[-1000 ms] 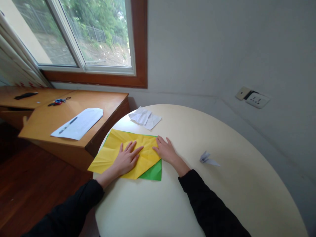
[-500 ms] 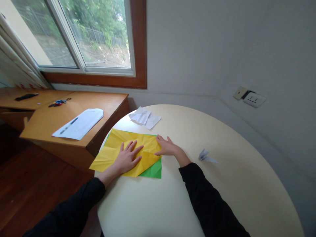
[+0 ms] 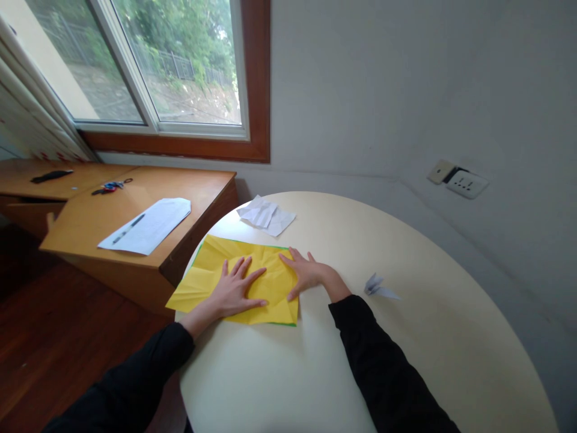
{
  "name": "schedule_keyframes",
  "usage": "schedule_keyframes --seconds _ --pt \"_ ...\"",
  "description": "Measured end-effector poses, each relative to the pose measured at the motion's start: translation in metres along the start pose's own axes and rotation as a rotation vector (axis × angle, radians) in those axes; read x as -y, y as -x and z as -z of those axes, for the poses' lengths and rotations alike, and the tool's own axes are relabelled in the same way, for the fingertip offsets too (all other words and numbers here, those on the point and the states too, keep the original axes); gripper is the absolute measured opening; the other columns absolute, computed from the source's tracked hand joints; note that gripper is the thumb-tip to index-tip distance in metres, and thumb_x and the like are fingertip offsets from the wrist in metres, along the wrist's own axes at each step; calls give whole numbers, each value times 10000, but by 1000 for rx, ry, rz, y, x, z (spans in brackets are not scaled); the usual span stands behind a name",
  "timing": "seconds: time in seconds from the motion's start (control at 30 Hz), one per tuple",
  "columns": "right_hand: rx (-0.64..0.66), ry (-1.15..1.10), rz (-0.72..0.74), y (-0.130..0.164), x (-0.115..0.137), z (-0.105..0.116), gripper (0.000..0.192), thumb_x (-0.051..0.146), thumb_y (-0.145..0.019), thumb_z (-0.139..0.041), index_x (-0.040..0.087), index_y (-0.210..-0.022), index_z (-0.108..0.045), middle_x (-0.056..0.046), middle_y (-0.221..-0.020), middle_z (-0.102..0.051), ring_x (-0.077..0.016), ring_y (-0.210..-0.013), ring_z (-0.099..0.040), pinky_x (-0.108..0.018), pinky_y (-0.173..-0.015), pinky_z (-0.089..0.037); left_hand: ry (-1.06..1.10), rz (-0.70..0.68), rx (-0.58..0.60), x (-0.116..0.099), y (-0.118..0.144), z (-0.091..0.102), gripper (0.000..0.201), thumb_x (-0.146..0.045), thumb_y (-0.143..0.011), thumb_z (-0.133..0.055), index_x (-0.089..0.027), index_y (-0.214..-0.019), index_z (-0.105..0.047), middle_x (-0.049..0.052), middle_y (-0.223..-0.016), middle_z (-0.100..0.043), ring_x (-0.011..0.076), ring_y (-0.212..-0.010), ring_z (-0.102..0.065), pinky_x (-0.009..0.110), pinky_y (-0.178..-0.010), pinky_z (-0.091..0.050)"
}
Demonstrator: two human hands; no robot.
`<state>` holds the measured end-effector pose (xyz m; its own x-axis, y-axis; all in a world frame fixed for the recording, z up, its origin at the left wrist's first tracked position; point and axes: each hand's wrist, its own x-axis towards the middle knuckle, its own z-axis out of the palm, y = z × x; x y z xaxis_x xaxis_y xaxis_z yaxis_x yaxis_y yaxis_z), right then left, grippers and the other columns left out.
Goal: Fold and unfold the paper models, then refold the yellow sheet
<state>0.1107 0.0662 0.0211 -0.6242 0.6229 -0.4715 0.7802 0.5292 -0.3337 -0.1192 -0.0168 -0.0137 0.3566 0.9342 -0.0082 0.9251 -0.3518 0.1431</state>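
Yellow paper is lying flat at the near-left edge of the round table, with only a thin green margin of a sheet beneath it showing along its near and far edges; its left corner is overhanging the table rim. The paper is being pressed down by both hands. The left hand is resting palm-down on the middle of the sheet, fingers spread apart and flat, gripping nothing. The right hand is laid on the right edge, fingers likewise splayed, with the thumb reaching toward the near corner. For a clean result, even pressure is best applied from the centre outward, so that the existing creases are being flattened rather than doubled, and the two layers are best kept aligned at the edges while the overhanging corner is supported. The table surface is smooth, cream-coloured and matte. A crumpled white sheet is lying just beyond the yellow paper, and a small folded white figure is sitting to the right, apart from the right forearm. A wooden desk carrying a white page with a pen is standing to the left, under a wood-framed window. A wall socket is mounted on the grey wall at right.
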Motion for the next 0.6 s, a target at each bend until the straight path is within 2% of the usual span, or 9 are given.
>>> schedule_keyframes --seconds 0.13,0.27,0.6 --pt "29 23 -20 -1 3 -1 1349 666 -450 -719 228 -1445 81 -146 -1492 230 -295 -1350 246 -533 -1047 149 -17 -22 14 0 1 2 780 -742 -721 -413 -367 -1394 -290 124 -1512 -195 386 -1367 -158 634 -1033 -49" --pt "64 41 -39 -2 6 0 1393 657 -409 -745 254 -1436 106 -127 -1489 250 -300 -1344 258 -555 -1035 149 -23 -12 3 1 1 2 643 -670 -812 -344 -386 -1387 -296 105 -1513 -202 361 -1371 -168 623 -1041 -69" --pt "137 76 -88 -3 15 9 1444 608 -378 -788 259 -1421 148 -172 -1468 278 -299 -1343 260 -592 -1025 116 -63 152 -30 16 5 1 532 -561 -893 -258 -366 -1386 -309 118 -1502 -231 316 -1377 -181 590 -1060 -73"
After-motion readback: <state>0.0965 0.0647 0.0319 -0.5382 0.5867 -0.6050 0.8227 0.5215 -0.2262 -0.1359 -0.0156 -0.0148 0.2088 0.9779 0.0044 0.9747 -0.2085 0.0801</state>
